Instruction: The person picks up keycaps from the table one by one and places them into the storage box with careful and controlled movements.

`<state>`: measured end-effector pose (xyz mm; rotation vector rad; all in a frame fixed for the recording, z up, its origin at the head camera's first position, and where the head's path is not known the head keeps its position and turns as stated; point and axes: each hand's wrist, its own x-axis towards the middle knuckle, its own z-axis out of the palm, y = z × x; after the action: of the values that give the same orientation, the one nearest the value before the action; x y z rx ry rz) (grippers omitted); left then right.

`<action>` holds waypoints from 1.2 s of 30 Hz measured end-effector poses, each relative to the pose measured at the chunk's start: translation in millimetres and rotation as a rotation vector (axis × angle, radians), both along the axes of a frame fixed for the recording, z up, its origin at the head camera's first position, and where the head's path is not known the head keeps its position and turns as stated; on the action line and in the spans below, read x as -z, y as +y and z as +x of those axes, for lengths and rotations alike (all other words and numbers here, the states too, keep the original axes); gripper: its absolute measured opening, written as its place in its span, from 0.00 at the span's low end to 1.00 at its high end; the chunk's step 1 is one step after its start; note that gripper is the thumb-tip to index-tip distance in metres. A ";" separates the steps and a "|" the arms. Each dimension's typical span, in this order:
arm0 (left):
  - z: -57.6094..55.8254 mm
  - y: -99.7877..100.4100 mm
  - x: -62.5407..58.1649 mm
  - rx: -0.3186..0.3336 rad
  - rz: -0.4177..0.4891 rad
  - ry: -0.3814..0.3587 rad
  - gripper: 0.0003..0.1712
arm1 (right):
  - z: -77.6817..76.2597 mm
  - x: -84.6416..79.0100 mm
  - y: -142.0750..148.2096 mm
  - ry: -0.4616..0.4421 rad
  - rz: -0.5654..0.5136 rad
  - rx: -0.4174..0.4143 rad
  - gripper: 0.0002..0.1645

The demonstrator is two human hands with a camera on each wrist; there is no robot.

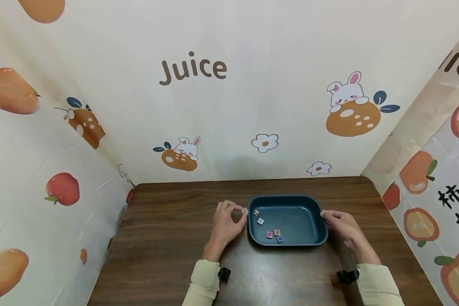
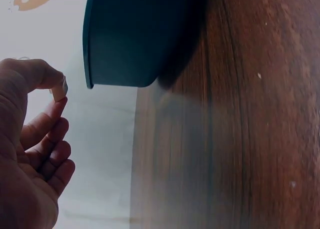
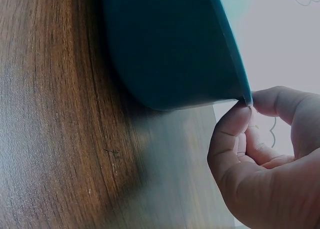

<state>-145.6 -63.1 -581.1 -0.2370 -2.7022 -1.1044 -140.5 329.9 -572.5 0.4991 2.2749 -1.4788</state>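
Note:
My left hand [image 1: 226,224] pinches a small pale tile [image 2: 59,89] between thumb and index finger, just outside the left rim of a dark teal tray [image 1: 306,227]. In the left wrist view its other fingers are loosely bent and a gap separates the tile from the tray. At the opposite end, my right hand [image 1: 342,227] grips the tray's right rim between thumb and forefinger. Several small square tiles lie inside the tray: a pink tile [image 1: 269,234], a blue tile [image 1: 279,239], an orange tile [image 1: 277,232] and a whitish tile [image 1: 260,221]. Another small piece [image 1: 256,212] sits near the left wall.
The tray stands on a brown wood-grain table [image 1: 168,238], towards its back edge. A white printed cloth [image 1: 229,110] with fruit and rabbit pictures hangs behind and along both sides. Each wrist wears a black strap device.

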 end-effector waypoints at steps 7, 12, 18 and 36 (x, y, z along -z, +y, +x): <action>0.3 7.6 -1.7 0.043 0.002 0.007 0.10 | -0.2 1.9 -1.8 0.015 -0.001 0.005 0.38; 0.5 12.2 -1.8 0.042 0.000 0.009 0.09 | 0.5 2.5 -2.9 0.021 -0.003 0.004 0.38; -2.7 16.4 -2.0 0.067 -0.024 0.018 0.11 | -0.1 3.2 -2.3 0.020 -0.005 0.018 0.37; -1.8 32.9 1.0 0.126 -0.079 0.016 0.12 | 0.6 3.5 -0.5 0.025 -0.022 0.024 0.37</action>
<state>-147.4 -30.2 -582.2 -0.4327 -2.7527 -1.0239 -140.0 329.4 -576.0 0.5057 2.2769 -1.5280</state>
